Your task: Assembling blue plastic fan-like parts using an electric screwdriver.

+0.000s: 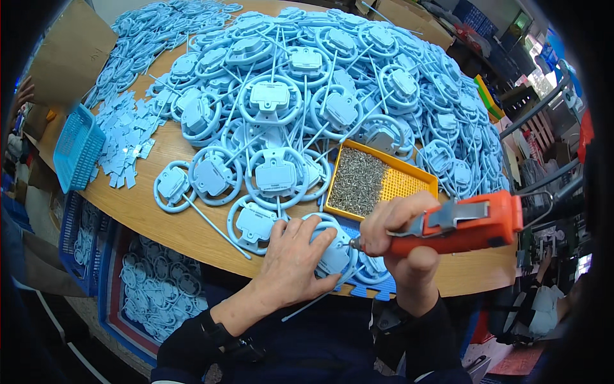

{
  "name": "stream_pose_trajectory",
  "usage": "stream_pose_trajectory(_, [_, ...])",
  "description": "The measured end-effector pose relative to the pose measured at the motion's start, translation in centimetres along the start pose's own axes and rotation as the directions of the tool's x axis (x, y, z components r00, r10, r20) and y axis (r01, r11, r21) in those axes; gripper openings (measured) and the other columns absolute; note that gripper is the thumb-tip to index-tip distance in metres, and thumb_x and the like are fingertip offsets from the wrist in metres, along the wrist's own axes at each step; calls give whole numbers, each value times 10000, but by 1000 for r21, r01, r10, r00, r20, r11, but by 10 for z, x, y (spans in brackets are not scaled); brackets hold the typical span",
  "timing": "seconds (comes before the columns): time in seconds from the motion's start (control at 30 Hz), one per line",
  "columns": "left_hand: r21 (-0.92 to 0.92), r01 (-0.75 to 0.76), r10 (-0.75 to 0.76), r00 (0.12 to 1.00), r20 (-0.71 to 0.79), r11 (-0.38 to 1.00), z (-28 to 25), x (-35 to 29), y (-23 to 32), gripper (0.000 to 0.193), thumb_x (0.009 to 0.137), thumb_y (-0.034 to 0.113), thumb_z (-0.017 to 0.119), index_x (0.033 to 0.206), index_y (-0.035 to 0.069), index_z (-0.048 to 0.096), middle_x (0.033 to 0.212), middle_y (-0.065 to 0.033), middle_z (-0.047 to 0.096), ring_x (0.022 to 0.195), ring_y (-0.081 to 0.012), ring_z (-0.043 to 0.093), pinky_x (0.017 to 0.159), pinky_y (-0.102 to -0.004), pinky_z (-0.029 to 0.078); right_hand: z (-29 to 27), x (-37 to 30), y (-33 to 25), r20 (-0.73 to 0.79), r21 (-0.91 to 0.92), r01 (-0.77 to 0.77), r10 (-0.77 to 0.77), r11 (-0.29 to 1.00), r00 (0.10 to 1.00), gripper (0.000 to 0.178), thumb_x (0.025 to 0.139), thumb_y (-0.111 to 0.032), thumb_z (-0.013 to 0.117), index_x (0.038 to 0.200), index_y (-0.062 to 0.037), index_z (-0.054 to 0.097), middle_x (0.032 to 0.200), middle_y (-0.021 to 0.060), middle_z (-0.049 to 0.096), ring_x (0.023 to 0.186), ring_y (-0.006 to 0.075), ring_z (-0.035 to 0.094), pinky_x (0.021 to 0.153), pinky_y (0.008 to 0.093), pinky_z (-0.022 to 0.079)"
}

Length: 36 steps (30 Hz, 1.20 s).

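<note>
My right hand (409, 237) is wrapped round a red-orange power screwdriver (467, 224) with a metal clip on its side. Its bit points left and meets a light-blue plastic part (334, 251), a ring with a boxy centre and a thin stick. My left hand (291, 259) grips that part by its ring, fingers over the far side and thumb on the near side. The part rests at the table's front edge, over a blue foam mat (363, 289). Just beyond stands a yellow tray (409, 168) with small metal screws (358, 182) heaped in its left half.
A high pile of similar light-blue parts (268, 96) covers the table's far side. Small flat blue covers (125, 137) and a blue basket (78, 150) lie at left. Below the table's edge, a crate (160, 281) holds more parts. Another person's hand (24, 93) shows at far left.
</note>
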<state>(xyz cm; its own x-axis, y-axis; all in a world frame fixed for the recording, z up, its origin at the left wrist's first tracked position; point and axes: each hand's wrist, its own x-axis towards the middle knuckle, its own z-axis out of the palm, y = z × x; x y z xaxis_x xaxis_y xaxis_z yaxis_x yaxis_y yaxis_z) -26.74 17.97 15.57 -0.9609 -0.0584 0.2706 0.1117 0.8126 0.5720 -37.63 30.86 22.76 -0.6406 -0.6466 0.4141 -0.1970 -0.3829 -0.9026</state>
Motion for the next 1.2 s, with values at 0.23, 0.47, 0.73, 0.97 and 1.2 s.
stream_pose_trajectory(0.23, [-29,12,-13,999,-38,1000,-3,-1,-9,657,663,360,786,1197,64,545,1208,-202,492,1122,-358,472,956,-499,352,7,-5,-10,-100,87,4,4,996,995,634,771,-618,682,947,-50,463,675,73,537,580,168,518,510,285,426])
stream_pose_trajectory(0.47, [65,-45,46,999,-8,997,12,1,5,663,722,393,753,1271,97,526,1242,-186,499,1139,-330,488,927,-469,361,2,-7,-18,-141,35,242,-234,970,962,575,860,-626,554,907,-75,396,600,8,413,466,102,410,419,228,388])
stream_pose_trajectory(0.73, [47,-223,227,938,-261,974,5,4,21,488,710,311,748,1090,73,557,1081,-112,512,1079,-288,488,969,-483,323,-3,-19,-26,-168,22,239,-232,971,958,572,858,-608,577,903,-68,396,591,15,420,474,103,426,433,226,395])
stream_pose_trajectory(0.97, [81,-256,268,888,-374,963,2,-1,31,97,775,148,651,765,88,576,801,-45,506,890,-222,526,946,-451,354,7,-23,-35,-138,100,315,-300,944,944,559,876,-597,554,902,-62,394,571,25,441,434,122,435,404,244,416])
stream_pose_trajectory(1.2, [-804,-75,48,997,-57,590,-7,-13,30,113,849,111,663,831,17,604,790,-64,546,790,-202,544,771,-316,423,-8,-42,-57,-69,250,294,-286,922,956,677,782,-699,565,948,-46,494,655,39,477,536,158,448,479,294,421])
